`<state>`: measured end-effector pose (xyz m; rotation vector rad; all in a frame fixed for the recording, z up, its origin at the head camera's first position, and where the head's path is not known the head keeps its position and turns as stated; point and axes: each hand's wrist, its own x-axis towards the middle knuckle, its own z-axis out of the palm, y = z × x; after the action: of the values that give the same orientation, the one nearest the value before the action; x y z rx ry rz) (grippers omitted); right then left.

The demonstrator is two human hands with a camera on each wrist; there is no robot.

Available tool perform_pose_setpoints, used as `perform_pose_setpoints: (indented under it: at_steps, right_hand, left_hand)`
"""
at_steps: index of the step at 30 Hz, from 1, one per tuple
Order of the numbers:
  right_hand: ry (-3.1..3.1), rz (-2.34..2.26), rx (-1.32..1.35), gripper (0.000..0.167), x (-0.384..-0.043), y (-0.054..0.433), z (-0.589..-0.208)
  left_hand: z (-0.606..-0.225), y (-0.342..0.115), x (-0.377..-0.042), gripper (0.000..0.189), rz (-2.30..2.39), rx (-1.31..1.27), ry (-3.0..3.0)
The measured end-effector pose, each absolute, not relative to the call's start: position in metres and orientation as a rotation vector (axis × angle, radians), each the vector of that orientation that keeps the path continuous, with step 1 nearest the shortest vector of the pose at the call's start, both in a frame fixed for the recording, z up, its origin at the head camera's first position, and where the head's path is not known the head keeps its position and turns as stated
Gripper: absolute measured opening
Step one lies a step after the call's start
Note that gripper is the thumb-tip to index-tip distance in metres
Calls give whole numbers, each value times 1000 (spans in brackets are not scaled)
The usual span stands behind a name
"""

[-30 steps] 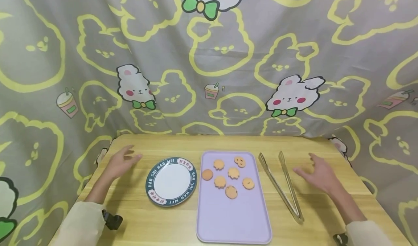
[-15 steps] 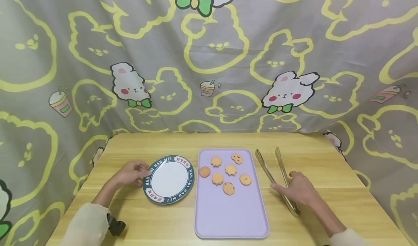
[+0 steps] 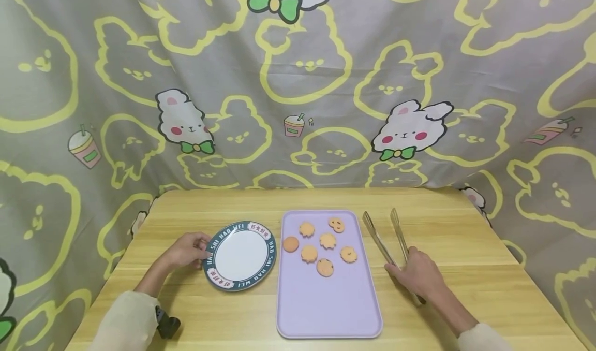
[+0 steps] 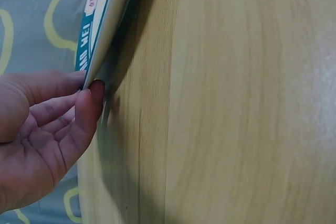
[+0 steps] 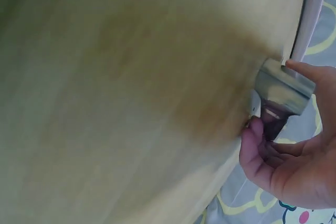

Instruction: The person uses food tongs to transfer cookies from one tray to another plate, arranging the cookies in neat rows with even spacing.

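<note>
At the left, my left hand pinches the rim of a round plate, white with a dark green lettered border. The left wrist view shows the thumb above the plate's edge and fingertips under it; that edge is slightly off the table. On the right, my right hand grips long metal tongs, thumb on one arm and fingers on the other. Their tips are spread and point away from me. Seen from the right wrist, the tongs' bent end lies between thumb and fingers.
Between the hands lies a lilac tray. Several cookies are scattered over its far half, one of them pretzel-shaped. Everything rests on a wooden table, with a patterned curtain hanging behind it.
Both hands have moved inward from the table's sides. The left has come onto the plate's rim, and the right has come down around the tongs. The head view has shifted slightly.
</note>
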<state>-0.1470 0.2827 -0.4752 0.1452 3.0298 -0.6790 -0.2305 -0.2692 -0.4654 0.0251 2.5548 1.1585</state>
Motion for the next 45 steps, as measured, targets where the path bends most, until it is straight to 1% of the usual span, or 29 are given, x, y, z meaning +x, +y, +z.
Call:
perform_pose_setpoints:
  at_steps: [5, 8, 11, 18, 22, 27, 34, 36, 45]
  right_hand:
    - [3044, -701, 152, 44, -146, 285, -472]
    - [2999, -780, 151, 39, -146, 288, -465]
    - [2950, -850, 145, 44, -148, 291, -459]
    - [3051, -812, 58, 66, -156, 294, -447]
    - [3080, -799, -38, 71, -161, 290, -439]
    - [3009, -856, -130, 68, -171, 284, -430]
    - [2794, -1009, -214, 49, -190, 269, -431]
    - [2743, -1027, -254, 46, -194, 264, -433]
    - [2594, -1008, -366, 45, -214, 249, -435]
  left_hand:
    - [-466, -267, -231, 45, 1154, 33, 2566]
    - [-465, -267, -231, 45, 1150, 37, 2568]
    - [-465, -267, -231, 44, 1139, 21, 2571]
    - [-465, -268, -231, 45, 1147, 8, 2560]
    - [-465, -268, -232, 44, 1155, 18, 2553]
    - [-465, -268, -232, 40, 1159, 27, 2546]
    - [-463, -269, -230, 36, 1117, 38, 2559]
    - [-463, -269, -230, 36, 1107, 39, 2562]
    - [-465, -268, -230, 37, 1129, 31, 2556]
